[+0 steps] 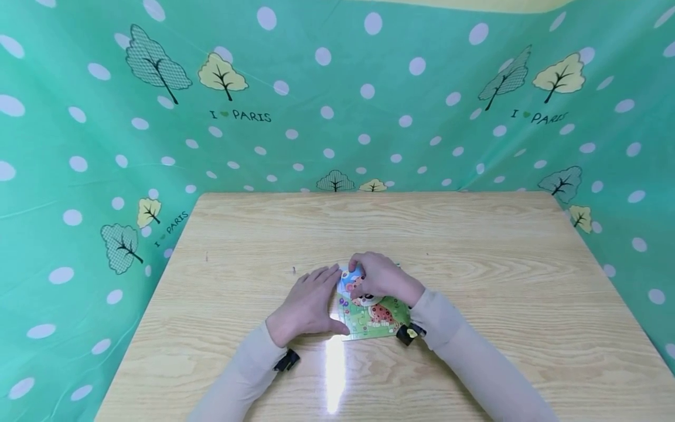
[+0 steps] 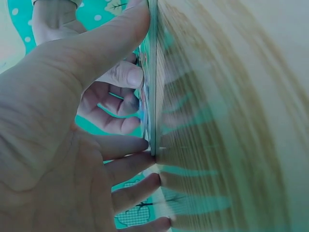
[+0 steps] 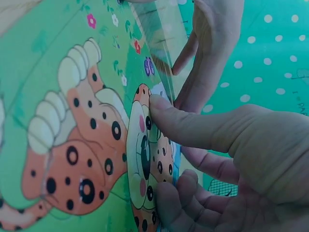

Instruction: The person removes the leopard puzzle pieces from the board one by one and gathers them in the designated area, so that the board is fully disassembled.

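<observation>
A jigsaw puzzle (image 1: 364, 322) with a spotted cartoon leopard on green grass lies flat on the wooden table. Along its left edge rests my left hand (image 1: 310, 306), fingers spread and straight, thumb near the lower left corner; the left wrist view shows those fingertips against the thin board edge (image 2: 153, 87). My right hand (image 1: 381, 276) reaches over the puzzle's upper part. Its thumb and curled fingers pinch a puzzle piece (image 1: 349, 280) showing blue and part of an orange face. In the right wrist view, thumb and fingertips meet the leopard's head (image 3: 140, 159). The puzzle's upper right is hidden by this hand.
The wooden table (image 1: 237, 234) extends on all sides of the puzzle. A green dotted cloth (image 1: 327, 82) with printed trees hangs behind and beside it. Tiny dark specks (image 1: 293, 270) lie left of the puzzle. Light glares (image 1: 335, 375) off the table in front.
</observation>
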`<state>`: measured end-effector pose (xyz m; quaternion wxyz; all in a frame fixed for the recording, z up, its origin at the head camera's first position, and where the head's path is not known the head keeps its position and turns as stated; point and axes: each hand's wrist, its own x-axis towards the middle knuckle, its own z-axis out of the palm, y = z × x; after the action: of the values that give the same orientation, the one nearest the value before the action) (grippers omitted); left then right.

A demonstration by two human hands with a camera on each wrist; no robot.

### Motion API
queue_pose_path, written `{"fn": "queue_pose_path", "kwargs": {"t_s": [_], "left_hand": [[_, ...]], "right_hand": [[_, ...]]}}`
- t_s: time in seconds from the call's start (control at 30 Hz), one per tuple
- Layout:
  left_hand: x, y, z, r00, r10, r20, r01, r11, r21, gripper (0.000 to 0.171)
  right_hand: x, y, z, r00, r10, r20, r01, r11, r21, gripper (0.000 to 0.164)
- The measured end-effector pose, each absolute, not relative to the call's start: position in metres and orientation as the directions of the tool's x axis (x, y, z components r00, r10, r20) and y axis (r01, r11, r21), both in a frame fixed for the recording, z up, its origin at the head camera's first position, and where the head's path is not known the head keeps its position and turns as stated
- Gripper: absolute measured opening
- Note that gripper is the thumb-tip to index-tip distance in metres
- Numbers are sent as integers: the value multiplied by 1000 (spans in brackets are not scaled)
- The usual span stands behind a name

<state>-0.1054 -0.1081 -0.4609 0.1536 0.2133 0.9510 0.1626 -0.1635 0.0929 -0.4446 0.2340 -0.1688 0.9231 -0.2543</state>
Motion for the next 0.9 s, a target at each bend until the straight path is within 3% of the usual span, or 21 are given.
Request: {"fn": "queue_pose_path", "kwargs": {"t_s": [0.23, 0.57, 0.9], "left_hand": [[-104, -110, -459, -871, 444, -211, 340, 854, 394, 135], [-105, -109, -460, -870, 447, -210, 345, 855, 388, 134], [-103, -108, -459, -847, 470, -247, 384, 863, 328, 122]], "right_hand": [[-164, 100, -452, -836, -458, -303, -195, 763, -616, 52], [-168, 113, -464, -861, -480, -170, -188, 610, -770, 14], [-177, 122, -473, -870, -451, -196, -67, 503, -862, 16]]}}
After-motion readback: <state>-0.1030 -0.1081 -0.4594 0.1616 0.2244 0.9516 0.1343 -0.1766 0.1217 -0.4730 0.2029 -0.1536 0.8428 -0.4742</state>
